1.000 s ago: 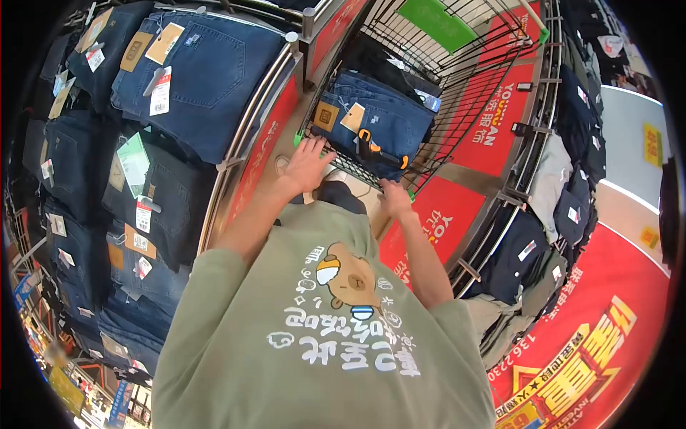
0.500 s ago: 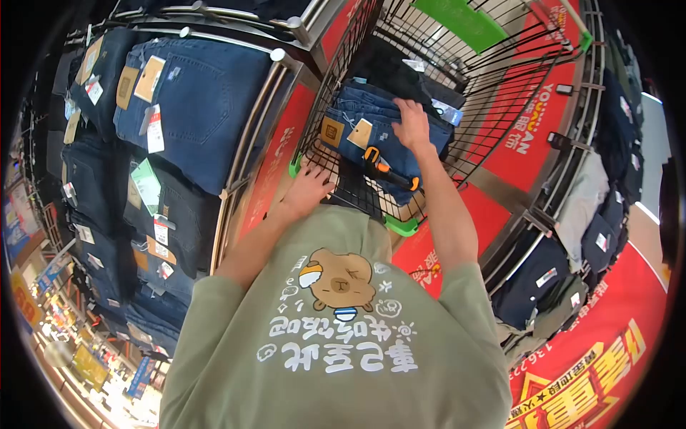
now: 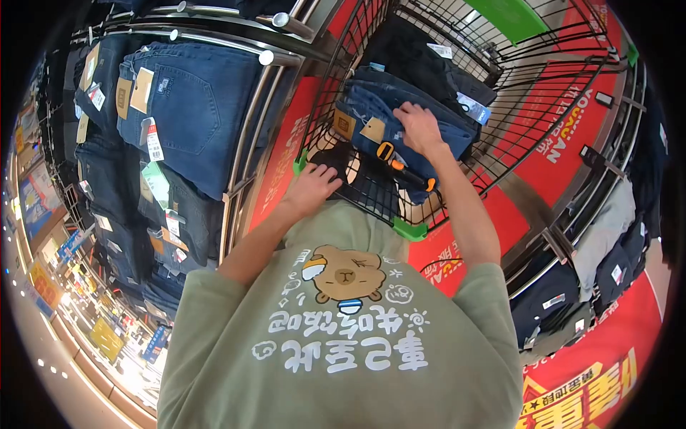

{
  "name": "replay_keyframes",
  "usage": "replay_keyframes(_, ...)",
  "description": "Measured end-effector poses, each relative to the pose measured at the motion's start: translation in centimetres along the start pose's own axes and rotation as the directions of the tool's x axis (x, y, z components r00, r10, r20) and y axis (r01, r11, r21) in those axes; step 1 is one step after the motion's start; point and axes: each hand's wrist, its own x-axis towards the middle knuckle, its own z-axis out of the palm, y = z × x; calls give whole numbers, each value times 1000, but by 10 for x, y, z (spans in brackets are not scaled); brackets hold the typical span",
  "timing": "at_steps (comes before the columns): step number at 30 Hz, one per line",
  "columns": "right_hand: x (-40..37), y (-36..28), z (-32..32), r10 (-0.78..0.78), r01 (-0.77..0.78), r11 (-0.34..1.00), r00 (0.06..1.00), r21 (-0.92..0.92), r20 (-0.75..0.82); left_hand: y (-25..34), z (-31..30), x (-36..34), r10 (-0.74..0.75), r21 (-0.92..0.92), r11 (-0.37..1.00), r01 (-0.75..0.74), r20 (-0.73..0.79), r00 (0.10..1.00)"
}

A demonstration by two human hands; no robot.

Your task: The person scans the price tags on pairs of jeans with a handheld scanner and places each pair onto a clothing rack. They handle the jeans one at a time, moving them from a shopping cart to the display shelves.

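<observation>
A folded pair of blue jeans (image 3: 375, 100) with a tan patch and a hanging tag lies in the black wire shopping cart (image 3: 518, 154). My right hand (image 3: 423, 130) is on the jeans, its fingers bent over a fold of denim; the thumb is mostly hidden. At the cart's near side, my left hand (image 3: 314, 187) has its fingers curled over the rim, by a green corner piece (image 3: 301, 161). A black handle with orange ends (image 3: 407, 174) runs beside the jeans, below my right wrist. Dark folded trousers (image 3: 407, 50) lie farther back in the cart.
To the left, a metal-railed rack holds stacked jeans (image 3: 186, 107) with price tags. On the right stands another rack with dark garments and a grey one (image 3: 606, 218). Red printed panels (image 3: 550, 121) show beyond and beside the cart.
The cart and its contents sit slightly farther right in view. The upper denim fold under my right hand has shifted and looks smoother. My left hand stays at the rim.
</observation>
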Motion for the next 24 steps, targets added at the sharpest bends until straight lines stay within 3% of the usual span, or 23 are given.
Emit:
replay_keyframes(2, 4, -5, -5, -23, 22, 998, 1000, 50, 21, 1, -2, 5, -27, 3, 1000, 27, 12, 1000)
replay_keyframes(4, 14, -11, -22, 206, -230, 961, 966, 155, 158, 0, 0, 9, -50, 2, 999, 50, 17, 999)
replay_keyframes(6, 30, -3, -16, 187, -199, 973, 977, 118, 102, 0, 1, 13, -89, -20, 996, 89, 3, 996)
replay_keyframes(8, 39, -3, -19, 65, -66, 998, 967, -4, 245, 1, -2, 17, -139, -33, 989, 141, 60, 989)
replay_keyframes(9, 36, -3, -22, 66, -64, 998, 969, -16, 239, 2, -9, 23, -171, -40, 983, 177, 120, 978)
replay_keyframes(13, -2, -14, -49, 18, -24, 997, 996, 67, 91, 12, -38, 33, -261, -248, 928, 277, 98, 960)
replay_keyframes(15, -28, -27, -74, 29, -33, 992, 999, 121, 35, 12, -48, 39, -300, -480, 842, 246, -38, 953)
replay_keyframes(16, -40, -33, -87, 36, -15, 981, 994, 193, -105, 10, -48, 45, -304, -482, 842, 243, -52, 951)
replay_keyframes(17, -52, -38, -102, 53, 13, 965, 968, 262, -245, 8, -47, 53, -445, -791, 544, 280, 11, 896)
replay_keyframes(18, -64, -45, -119, 49, 17, 969, 966, 248, -255, 6, -48, 62, -533, -959, 149, 240, 126, 837)
replay_keyframes(19, -76, -53, -137, 87, 13, 952, 946, 305, -313, 4, -53, 69, -580, -981, 27, 192, 141, 803)
replay_keyframes(20, -88, -59, -153, 128, 16, 932, 921, 363, -368, 5, -58, 77, -579, -984, 35, 176, 124, 806)
replay_keyframes(21, -101, -62, -167, 122, 21, 937, 917, 349, -381, 7, -63, 85, -643, -996, 1, 88, 67, 763)
replay_keyframes(22, -115, -62, -181, 215, -40, 890, 915, 454, -343, 8, -72, 91, -702, -1000, -26, -3, 16, 712)
replay_keyframes(23, -127, -64, -189, 304, -99, 827, 906, 553, -293, 4, -82, 92, -618, -1000, 16, -8, -16, 786)
replay_keyframes(24, -136, -68, -192, 301, -92, 834, 902, 544, -308, 0, -95, 92, -615, -999, 25, -23, -33, 788)
